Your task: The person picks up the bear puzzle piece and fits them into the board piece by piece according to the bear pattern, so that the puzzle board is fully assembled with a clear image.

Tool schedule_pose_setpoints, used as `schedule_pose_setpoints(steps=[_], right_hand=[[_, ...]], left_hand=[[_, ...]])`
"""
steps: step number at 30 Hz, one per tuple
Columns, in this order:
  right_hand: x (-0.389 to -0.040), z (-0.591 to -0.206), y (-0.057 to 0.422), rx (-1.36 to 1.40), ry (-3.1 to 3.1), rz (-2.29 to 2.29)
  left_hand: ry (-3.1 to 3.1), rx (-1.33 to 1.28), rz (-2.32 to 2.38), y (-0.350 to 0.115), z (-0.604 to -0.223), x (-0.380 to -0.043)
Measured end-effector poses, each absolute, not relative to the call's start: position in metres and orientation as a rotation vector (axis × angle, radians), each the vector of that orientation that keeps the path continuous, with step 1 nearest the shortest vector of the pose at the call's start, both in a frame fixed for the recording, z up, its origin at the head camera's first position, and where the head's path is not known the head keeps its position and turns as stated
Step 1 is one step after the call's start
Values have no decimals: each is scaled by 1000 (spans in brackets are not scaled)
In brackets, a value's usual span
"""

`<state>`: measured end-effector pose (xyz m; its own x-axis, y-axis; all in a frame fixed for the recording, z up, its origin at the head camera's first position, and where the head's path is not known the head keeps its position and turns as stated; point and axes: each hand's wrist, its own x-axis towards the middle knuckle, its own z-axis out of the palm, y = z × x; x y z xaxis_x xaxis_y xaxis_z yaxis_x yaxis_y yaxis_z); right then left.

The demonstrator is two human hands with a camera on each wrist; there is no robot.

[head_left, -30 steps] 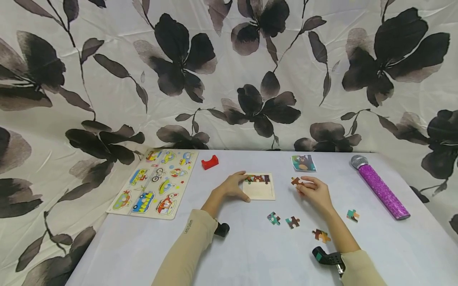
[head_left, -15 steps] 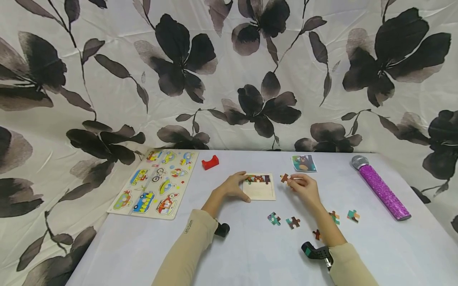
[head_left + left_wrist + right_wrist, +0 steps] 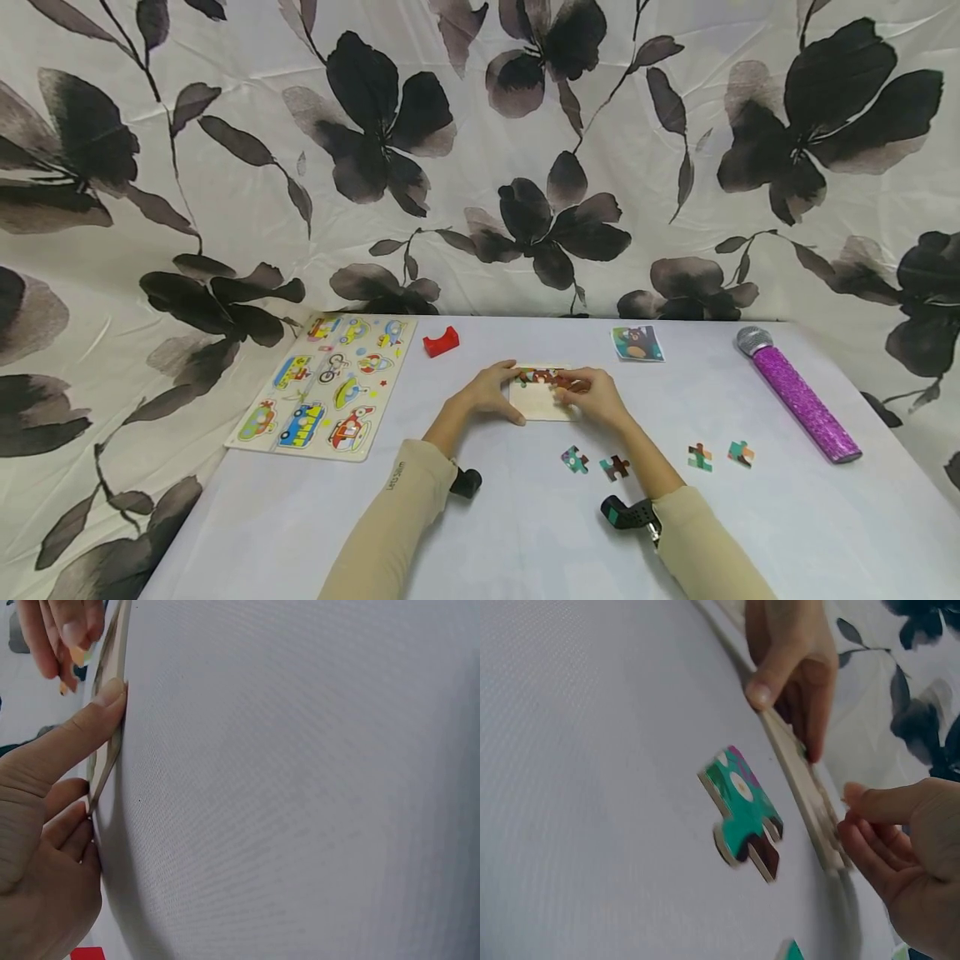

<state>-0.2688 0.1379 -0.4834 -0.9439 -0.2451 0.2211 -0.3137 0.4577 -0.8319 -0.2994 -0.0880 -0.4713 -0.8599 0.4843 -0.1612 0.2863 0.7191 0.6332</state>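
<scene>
A small wooden puzzle tray (image 3: 534, 406) lies mid-table with a row of brown-and-dark picture pieces along its far side. Its left end is gripped by my left hand (image 3: 487, 390), thumb (image 3: 112, 691) on the near edge and fingers behind. Over the tray's right side, my right hand (image 3: 597, 396) pinches a jigsaw piece (image 3: 66, 681), mostly hidden by the fingers; an orange bit shows in the left wrist view. Nearer me lie a teal piece (image 3: 575, 459) and a brown one (image 3: 615, 467). Further right are two teal-and-orange pieces (image 3: 700, 457).
At left lies a vehicle puzzle board (image 3: 326, 387), with a red curved object (image 3: 441, 342) beside it. A bear picture card (image 3: 637, 343) lies behind the right hand. A purple glittery microphone (image 3: 804, 400) is at far right. Floral cloth (image 3: 555, 225) hangs behind the table.
My right hand has moved left with its jigsaw piece, from beside the tray to over its right side. The forearm now covers a piece seen before. The left hand has stayed put.
</scene>
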Motion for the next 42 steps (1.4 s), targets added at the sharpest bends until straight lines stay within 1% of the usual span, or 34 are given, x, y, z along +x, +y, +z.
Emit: schedule_pose_setpoints(steps=[8,14,21,27,35,42], right_hand=[[-272,-486,118,608,-2645,1245],[-275,-487,115,678,-2713,1052],[-280,-481,113,831,-2776,805],[-279,-475,108,801,-2859,615],[-279,-468,104,908,-2818,653],[-281,-475,105,840,-2794,860]], left_hand=[[2617,608,876,-87,-472,-300],[2611,614,880,-87,-472,-299],[2618,607,862,-88,-472,-300],[2615,592,871,-87,-472,-300],[2614,608,884,-88,-472,-300],[2609,614,880,-89,-473,-301]])
